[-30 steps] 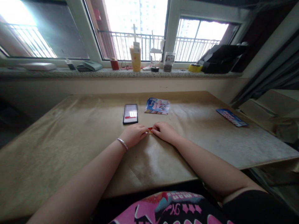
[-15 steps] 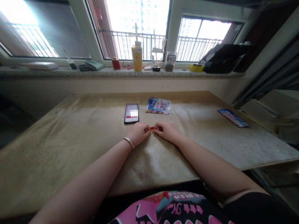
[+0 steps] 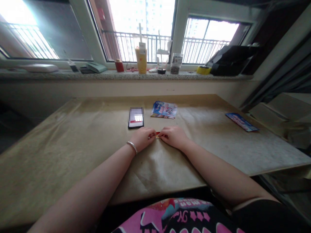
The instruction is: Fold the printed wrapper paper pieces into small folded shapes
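Between my two hands, low over the table, is a small red and yellowish strip, perhaps folded paper; most of it is hidden by fingers. My left hand, with a silver bangle at the wrist, pinches its left end. The right end is pinched by my right hand. A phone with a lit screen lies just beyond my left hand. Farther back, a stack of printed leaflets, blue and red, lies beyond the strip.
The table has a brownish cover. Another blue leaflet lies near its right edge. Behind, the stone windowsill carries a yellow drink cup, a red bottle, yellow tape and a black box.
Both hands stay at the same spot with the strip between them; the fingers shift only slightly. The whole view has moved a little, setting things slightly to the left.
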Action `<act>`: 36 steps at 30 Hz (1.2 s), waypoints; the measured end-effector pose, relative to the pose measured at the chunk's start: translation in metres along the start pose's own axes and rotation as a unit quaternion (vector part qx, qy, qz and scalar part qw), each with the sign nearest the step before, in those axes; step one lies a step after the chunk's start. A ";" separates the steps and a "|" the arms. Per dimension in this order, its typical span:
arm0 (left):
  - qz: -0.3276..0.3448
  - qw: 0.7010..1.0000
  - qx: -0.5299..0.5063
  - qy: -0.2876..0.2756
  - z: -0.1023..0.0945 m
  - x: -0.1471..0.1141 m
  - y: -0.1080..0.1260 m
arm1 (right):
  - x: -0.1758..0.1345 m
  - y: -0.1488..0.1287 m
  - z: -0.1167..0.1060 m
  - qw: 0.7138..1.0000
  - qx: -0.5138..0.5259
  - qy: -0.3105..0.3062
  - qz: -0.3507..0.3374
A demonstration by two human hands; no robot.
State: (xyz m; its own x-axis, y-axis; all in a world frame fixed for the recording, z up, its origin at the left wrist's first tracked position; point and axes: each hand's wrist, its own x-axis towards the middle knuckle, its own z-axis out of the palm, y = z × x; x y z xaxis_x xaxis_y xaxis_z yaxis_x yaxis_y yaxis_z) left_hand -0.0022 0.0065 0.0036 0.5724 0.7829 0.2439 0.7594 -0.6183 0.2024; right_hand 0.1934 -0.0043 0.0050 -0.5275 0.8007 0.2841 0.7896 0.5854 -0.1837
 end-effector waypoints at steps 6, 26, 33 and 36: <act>0.075 0.995 0.073 -0.001 -0.004 -0.006 -0.001 | 0.001 -0.002 0.002 1.000 0.007 -0.004 0.014; 0.050 0.987 0.149 -0.023 -0.009 -0.006 0.011 | 0.003 -0.010 -0.002 0.998 -0.031 -0.033 0.043; 0.078 0.987 0.144 -0.010 -0.008 -0.011 0.010 | 0.002 -0.011 -0.003 0.998 -0.035 -0.024 0.043; 0.075 0.985 0.152 -0.018 -0.009 -0.013 0.013 | 0.002 -0.012 -0.003 0.998 -0.040 -0.023 0.037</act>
State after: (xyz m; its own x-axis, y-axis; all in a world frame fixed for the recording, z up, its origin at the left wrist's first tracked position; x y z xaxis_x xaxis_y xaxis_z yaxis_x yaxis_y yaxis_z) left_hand -0.0021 -0.0120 0.0116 0.6918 0.6896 0.2143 0.7198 -0.6821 -0.1290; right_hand 0.1844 -0.0102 0.0106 -0.4787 0.8478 0.2284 0.8487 0.5134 -0.1270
